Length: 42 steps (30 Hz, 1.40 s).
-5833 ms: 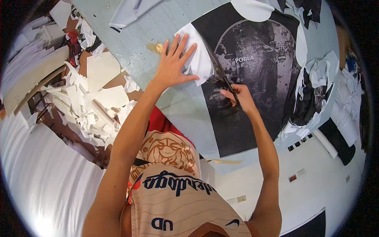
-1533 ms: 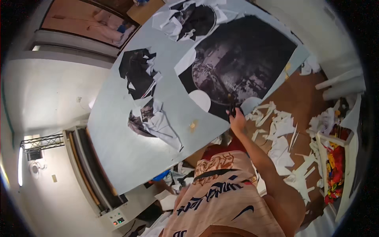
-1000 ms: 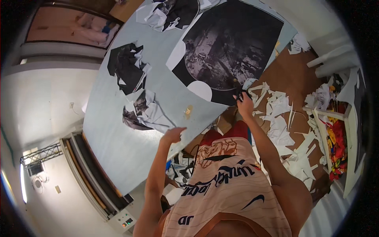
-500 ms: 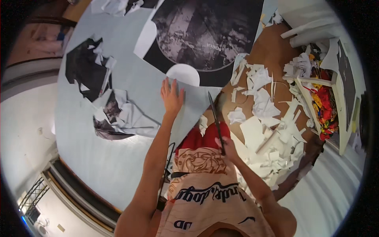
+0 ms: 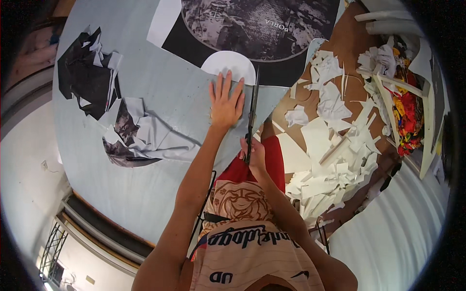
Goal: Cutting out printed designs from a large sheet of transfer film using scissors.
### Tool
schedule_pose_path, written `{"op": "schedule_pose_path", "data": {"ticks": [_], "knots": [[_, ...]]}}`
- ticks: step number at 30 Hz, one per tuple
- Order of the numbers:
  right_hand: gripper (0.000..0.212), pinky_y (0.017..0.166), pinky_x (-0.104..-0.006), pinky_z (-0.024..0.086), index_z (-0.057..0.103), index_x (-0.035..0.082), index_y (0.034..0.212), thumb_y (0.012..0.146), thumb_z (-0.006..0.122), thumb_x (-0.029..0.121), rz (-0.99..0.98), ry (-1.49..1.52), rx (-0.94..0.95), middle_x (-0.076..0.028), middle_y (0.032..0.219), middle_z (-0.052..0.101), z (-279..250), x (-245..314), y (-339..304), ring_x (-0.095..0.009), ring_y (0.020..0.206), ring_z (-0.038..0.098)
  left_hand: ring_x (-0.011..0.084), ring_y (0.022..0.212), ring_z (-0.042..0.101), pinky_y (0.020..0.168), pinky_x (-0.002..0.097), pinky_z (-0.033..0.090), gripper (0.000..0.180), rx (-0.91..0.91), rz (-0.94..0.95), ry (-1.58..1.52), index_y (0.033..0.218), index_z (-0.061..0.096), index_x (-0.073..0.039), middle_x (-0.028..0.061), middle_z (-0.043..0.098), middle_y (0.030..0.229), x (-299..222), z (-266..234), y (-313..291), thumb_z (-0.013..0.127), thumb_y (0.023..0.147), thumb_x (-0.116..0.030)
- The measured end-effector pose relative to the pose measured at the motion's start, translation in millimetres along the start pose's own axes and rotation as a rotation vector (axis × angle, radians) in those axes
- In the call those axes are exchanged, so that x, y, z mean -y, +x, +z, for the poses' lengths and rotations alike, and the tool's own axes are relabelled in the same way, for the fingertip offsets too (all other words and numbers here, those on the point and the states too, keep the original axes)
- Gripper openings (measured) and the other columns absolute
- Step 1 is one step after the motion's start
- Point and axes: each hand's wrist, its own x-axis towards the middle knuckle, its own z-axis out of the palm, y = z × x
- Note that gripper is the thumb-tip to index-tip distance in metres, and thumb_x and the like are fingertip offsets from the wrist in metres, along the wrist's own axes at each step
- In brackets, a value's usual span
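Observation:
My left hand [image 5: 226, 107] lies flat on the pale blue table [image 5: 170, 194], fingers spread. Its fingertips reach onto the white rounded patch [image 5: 228, 63] at the near edge of a large black-and-grey printed sheet [image 5: 257, 29]. In my right hand [image 5: 253, 153], by the table's near right edge, are long dark scissors [image 5: 253, 104]. They point away from me, with their tip at the printed sheet's near edge, just right of the white patch. How far the blades are parted I cannot make out.
Crumpled black cloth [image 5: 90, 77] and a grey-and-dark printed scrap [image 5: 145, 138] lie on the table's left side. White scraps [image 5: 335, 169] cover the brown floor to the right. Beyond them, colourful material [image 5: 410, 116] sits behind a pale frame [image 5: 388, 97].
My left hand has moved right and forward, onto the white patch. My right hand has brought the scissors left and forward, turning them upright, so the tip now meets the printed sheet.

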Motion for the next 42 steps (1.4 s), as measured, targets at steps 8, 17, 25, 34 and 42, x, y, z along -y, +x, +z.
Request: {"op": "schedule_pose_path", "data": {"ticks": [8,17,25,34,42], "knots": [[0.026,0.048,-0.0235,0.043,0.059,0.007,0.086,0.104,0.069,0.023,-0.027,0.117,-0.015,0.003,0.065,0.054,10,-2,1,-0.007,0.051,0.054,0.0433,0.154,0.030,0.122,0.0654,0.019,0.050,-0.019,-0.032,-0.072,0.150,0.057,-0.020,0.0185,0.035,0.167,5,0,-2,0.059,0.101,-0.026],[0.033,0.043,-0.0233,0.039,0.061,0.008,0.079,0.101,0.073,0.028,0.001,-0.037,-0.056,0.003,0.062,0.055,-6,11,-7,-0.005,0.046,0.049,0.0421,0.153,0.032,0.122,0.0629,0.021,0.051,-0.031,-0.060,-0.099,0.149,0.058,-0.020,0.0182,0.037,0.166,5,0,-5,0.061,0.099,-0.024],[0.038,0.041,-0.0247,0.036,0.058,0.007,0.072,0.098,0.078,0.026,0.046,-0.122,-0.079,0.003,0.056,0.051,-25,22,-13,-0.005,0.043,0.047,0.0396,0.154,0.032,0.122,0.0600,0.023,0.052,-0.062,-0.056,-0.082,0.150,0.058,-0.019,0.0164,0.037,0.167,4,1,-6,0.062,0.099,-0.024],[0.034,0.043,-0.0258,0.038,0.058,0.007,0.075,0.099,0.076,0.023,0.072,-0.051,-0.023,0.004,0.060,0.052,-38,7,-17,-0.007,0.045,0.048,0.0510,0.151,0.029,0.120,0.0629,0.025,0.058,-0.286,-0.247,-0.217,0.148,0.058,-0.011,0.0254,0.033,0.165,-13,15,3,0.068,0.096,-0.036],[0.024,0.054,-0.0269,0.044,0.060,0.003,0.086,0.103,0.069,0.017,0.091,-0.054,0.093,0.000,0.071,0.055,-46,20,-11,-0.008,0.057,0.054,0.0529,0.153,0.024,0.120,0.0675,0.019,0.076,-0.336,-0.389,-0.017,0.152,0.053,-0.011,0.0287,0.029,0.166,-19,27,6,0.072,0.091,-0.053]]}}
